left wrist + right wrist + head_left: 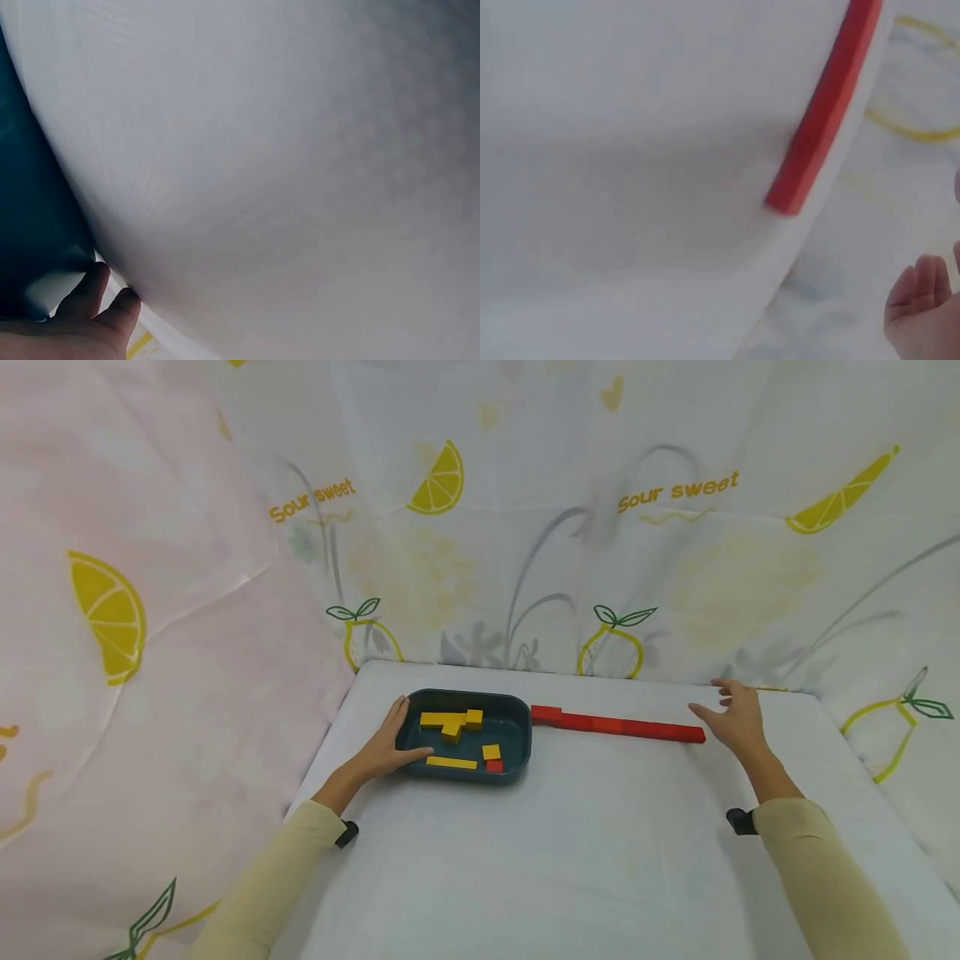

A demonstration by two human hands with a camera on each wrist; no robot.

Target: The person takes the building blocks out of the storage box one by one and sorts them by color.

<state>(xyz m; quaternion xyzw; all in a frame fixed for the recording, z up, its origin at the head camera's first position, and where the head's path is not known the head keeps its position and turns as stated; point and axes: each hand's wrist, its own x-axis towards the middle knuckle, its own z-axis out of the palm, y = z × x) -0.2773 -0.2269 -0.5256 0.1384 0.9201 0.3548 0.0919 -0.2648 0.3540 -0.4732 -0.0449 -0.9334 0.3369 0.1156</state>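
In the head view my left hand [386, 743] holds the left end of a dark blue-green tray [517, 774], thumb over the front-left rim and fingers along the left side. Inside the tray lie several yellow blocks [450, 732], a flat yellow strip [452, 762] and a small red block [494, 766]. Fingertips of that hand show against the tray's outside in the left wrist view. My right hand [738, 718] hovers with spread fingers just beyond the right end of a long row of red blocks [630, 727], apart from it and holding nothing.
A white-covered table [570, 860] carries everything. Behind it hangs a cloth [525, 568] printed with lemons, and another cloth [172, 693] runs along the left. The red row reaches from the tray's right side towards my right hand.
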